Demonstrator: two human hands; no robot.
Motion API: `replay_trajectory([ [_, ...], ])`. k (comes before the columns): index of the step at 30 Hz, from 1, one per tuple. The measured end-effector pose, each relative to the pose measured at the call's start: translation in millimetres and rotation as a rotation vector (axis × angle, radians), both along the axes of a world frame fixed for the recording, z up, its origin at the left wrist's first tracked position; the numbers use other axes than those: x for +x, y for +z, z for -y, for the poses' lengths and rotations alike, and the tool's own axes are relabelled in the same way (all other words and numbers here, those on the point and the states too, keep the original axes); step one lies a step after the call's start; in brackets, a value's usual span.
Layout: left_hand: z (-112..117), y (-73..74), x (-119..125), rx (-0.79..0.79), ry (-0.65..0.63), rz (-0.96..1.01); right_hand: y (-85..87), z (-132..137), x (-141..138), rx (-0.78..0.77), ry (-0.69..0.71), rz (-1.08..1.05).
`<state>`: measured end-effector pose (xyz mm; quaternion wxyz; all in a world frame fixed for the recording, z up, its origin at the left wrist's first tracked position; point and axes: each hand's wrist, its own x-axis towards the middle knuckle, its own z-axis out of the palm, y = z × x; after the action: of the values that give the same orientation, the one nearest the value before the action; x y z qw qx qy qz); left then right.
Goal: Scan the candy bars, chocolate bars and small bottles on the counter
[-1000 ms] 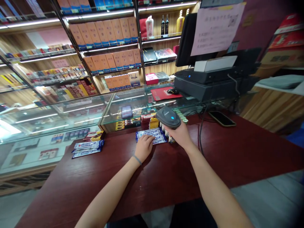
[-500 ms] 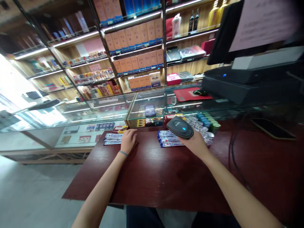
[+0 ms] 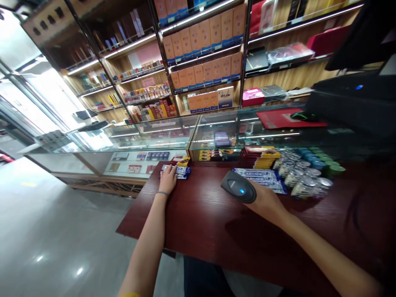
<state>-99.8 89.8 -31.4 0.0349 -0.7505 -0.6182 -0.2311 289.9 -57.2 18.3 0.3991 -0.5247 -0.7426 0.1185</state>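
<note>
My right hand [image 3: 266, 202] grips a black barcode scanner [image 3: 239, 187] with a blue light, held just above the dark red wooden counter [image 3: 210, 218]. Blue-and-white wrapped bars [image 3: 262, 177] lie just beyond the scanner. My left hand [image 3: 168, 179] reaches to the counter's far left corner and rests on a small stack of blue-and-white wrapped bars [image 3: 179, 170], its fingers laid over them. A red-and-yellow packet [image 3: 184, 161] lies on that stack's far side.
Red-and-yellow packets [image 3: 260, 156] and several small round tins and jars [image 3: 305, 175] sit at the counter's back right. A glass display case [image 3: 216, 132] runs behind, with a red mat and mouse [image 3: 287, 117] on top. Product shelves [image 3: 201, 62] line the wall. Grey floor [image 3: 46, 231] lies left.
The view has swung left. My left hand moved from the middle bars to the stack at the counter's left corner. My right hand keeps the scanner, now lower and nearer to me.
</note>
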Motion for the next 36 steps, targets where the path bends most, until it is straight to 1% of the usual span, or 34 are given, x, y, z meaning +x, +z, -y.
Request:
replay_trajectory([
  [3, -1, 0.4, 1, 0.006, -0.004, -0.016, -4.2, 1, -3, 0.0, 0.058, 0.088],
  [6, 1, 4.6, 0, 0.045, -0.048, -0.03, -2.6, 3, -6, -0.004, 0.1, 0.116],
  [8, 3, 8.6, 1, 0.059, -0.078, -0.044, -1.4, 4, -7, -0.01, 0.104, 0.12],
  [11, 9, 17.1, 5, 0.099, -0.09, -0.041, -3.0, 4, -5, -0.019, 0.084, 0.126],
  [14, 19, 28.6, 17, 0.189, -0.109, 0.059, -7.2, 3, 1, -0.015, 0.041, 0.122],
  [16, 26, 35.5, 29, 0.219, -0.145, 0.209, -8.6, 3, 3, -0.016, 0.011, 0.108],
  [17, 29, 37.9, 37, 0.21, -0.162, 0.311, -8.2, 3, 3, -0.023, 0.001, 0.095],
  [18, 32, 39.6, 45, 0.176, -0.175, 0.436, -7.1, 4, 3, -0.034, -0.003, 0.078],
  [19, 34, 40.3, 54, 0.11, -0.188, 0.583, -5.4, 4, 3, -0.048, -0.005, 0.058],
  [20, 36, 40.1, 63, 0.014, -0.206, 0.747, -3.2, 5, 2, -0.062, -0.007, 0.038],
  [22, 41, 37.7, 81, -0.229, -0.256, 1.07, 1.6, 7, 0, -0.09, -0.016, 0.007],
  [24, 45, 34.0, 96, -0.453, -0.326, 1.289, 5.7, 8, -2, -0.125, -0.011, 0.002],
  [25, 48, 32.1, 101, -0.529, -0.357, 1.344, 7.2, 9, -3, -0.142, -0.001, 0.007],
  [27, 52, 29.2, 109, -0.624, -0.397, 1.382, 8.9, 9, -5, -0.173, 0.027, 0.025],
  [29, 56, 28.1, 113, -0.668, -0.411, 1.379, 8.7, 10, -5, -0.187, 0.045, 0.052],
  [33, 59, 30.4, 115, -0.664, -0.371, 1.29, 6.2, 10, -3, -0.168, 0.086, 0.107],
  [36, 59, 32.0, 114, -0.665, -0.354, 1.261, 5.9, 10, -1, -0.153, 0.092, 0.088],
])
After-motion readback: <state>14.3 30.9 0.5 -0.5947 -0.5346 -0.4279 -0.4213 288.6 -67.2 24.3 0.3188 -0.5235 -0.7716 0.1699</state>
